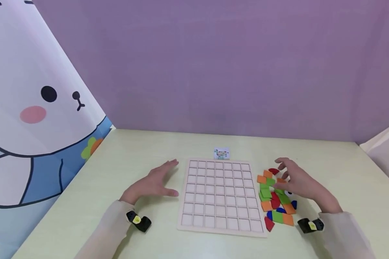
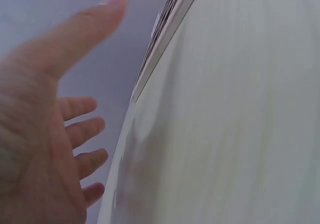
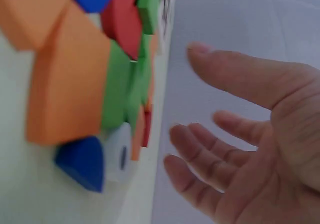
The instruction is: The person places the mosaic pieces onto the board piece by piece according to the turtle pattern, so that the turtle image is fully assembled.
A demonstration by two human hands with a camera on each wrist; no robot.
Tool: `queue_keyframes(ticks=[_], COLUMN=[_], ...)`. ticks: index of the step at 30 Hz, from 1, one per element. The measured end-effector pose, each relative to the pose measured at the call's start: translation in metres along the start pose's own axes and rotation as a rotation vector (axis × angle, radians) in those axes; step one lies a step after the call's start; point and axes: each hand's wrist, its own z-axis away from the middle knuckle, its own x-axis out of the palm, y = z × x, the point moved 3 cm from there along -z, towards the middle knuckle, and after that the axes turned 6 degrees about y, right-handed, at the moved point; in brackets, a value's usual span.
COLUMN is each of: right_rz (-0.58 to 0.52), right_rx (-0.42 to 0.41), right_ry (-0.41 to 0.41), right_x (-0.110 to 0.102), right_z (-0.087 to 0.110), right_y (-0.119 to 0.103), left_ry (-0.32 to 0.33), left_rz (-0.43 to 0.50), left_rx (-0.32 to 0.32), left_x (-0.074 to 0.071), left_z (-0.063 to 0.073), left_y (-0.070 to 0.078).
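Note:
A pale wooden grid board [image 1: 220, 198] lies flat on the table, its square cells bare. To its left hovers my left hand [image 1: 153, 182], fingers and thumb spread apart and holding nothing; the left wrist view shows its thumb [image 2: 85, 32] raised near the board's edge. On the board's right is a loose pile of colored flat pieces [image 1: 273, 198] in orange, green, red and blue. Over that pile my right hand [image 1: 299, 181] hangs with loosely bent fingers. In the right wrist view nothing sits between its thumb and fingers, and an orange piece [image 3: 72, 79] lies nearby.
Behind the board lies a small printed card [image 1: 221, 153]. A white piece with a black spot [image 3: 118, 154] is among the blocks. A purple backdrop [image 1: 233, 72] rises at the table's far edge, and a cartoon-printed cloth [image 1: 52, 144] hangs at left.

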Motion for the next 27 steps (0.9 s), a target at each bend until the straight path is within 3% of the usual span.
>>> queue_keyframes(ticks=[11,21,27], right_rz=[-0.008,-0.006,-0.001], right_rx=[0.117,0.195,0.182], right_ry=[-0.192,-0.238,-0.241], right_x=[-0.009,-0.006,-0.002], right_z=[0.005,0.005,0.004], right_y=[0.015,0.027,0.029], left_ry=[-0.092,-0.134,-0.147], left_rz=[-0.103,-0.153,-0.16], left_rx=[0.046,0.051,0.065], left_x=[0.019,0.023,0.024], left_z=[0.001,0.003,0.002], left_y=[0.005,0.007,0.01])
